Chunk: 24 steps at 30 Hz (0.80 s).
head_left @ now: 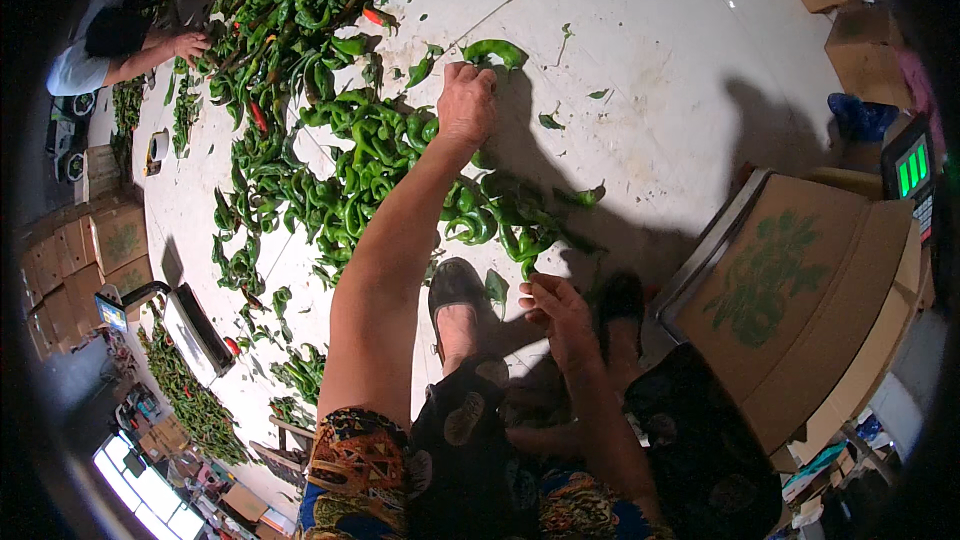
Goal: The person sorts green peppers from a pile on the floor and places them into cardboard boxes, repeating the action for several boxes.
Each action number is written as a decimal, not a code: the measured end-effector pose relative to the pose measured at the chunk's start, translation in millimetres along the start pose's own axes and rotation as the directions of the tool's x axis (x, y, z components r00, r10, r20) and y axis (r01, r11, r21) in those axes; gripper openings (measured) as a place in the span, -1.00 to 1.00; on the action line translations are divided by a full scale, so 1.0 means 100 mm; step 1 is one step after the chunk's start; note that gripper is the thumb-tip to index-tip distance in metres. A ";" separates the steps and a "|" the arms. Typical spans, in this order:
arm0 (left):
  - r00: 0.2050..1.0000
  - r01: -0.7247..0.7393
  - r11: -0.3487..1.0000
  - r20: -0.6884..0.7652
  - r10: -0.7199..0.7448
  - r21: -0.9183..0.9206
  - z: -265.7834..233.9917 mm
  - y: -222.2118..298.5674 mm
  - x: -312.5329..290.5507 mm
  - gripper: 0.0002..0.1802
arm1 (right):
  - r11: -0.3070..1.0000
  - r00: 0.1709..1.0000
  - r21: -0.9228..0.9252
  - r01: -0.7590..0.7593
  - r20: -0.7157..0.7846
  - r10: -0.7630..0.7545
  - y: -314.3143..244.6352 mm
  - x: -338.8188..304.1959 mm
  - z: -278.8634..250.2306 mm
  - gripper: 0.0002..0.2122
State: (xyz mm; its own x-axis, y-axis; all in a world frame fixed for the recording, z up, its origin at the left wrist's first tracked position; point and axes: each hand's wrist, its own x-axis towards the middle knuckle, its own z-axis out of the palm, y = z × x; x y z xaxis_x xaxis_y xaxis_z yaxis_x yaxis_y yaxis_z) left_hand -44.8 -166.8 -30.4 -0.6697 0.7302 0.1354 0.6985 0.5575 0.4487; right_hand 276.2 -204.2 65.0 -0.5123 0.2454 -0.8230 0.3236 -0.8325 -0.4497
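Note:
My left hand (467, 105) reaches far out over the floor, its fingers curled in at one end of a curved green pepper (497, 50). The fingertips are mostly hidden behind the back of the hand. Lower down, close to my shoes, my right hand (558, 315) pinches the tip of another green pepper (527, 250) at the edge of the pile. Between my arms spreads a band of bright green peppers (375, 135), twisted and lying over one another.
A larger heap of peppers (290, 0), a few red, rises at the far left, where another person's hand (188, 46) touches it. At right, a cardboard box (790, 270) rests on a scale with a lit display (912, 170). A second scale (195, 330) and stacked boxes (75, 270) stand left.

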 end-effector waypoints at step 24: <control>0.958 -0.027 0.955 0.264 0.108 -0.295 -0.44 0.78 -0.38 -0.40 | 0.783 0.970 0.621 0.026 0.173 -0.170 0.05 0.23 -0.57 -0.62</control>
State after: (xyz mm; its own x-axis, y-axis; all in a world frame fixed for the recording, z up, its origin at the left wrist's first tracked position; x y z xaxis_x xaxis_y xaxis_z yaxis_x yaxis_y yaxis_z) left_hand 24.2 -168.6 38.1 -0.4995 0.8646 -0.0550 0.6110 0.3965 0.6852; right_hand 311.7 -174.3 24.5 -0.6897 0.2937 -0.6618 -0.2545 -0.9540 -0.1582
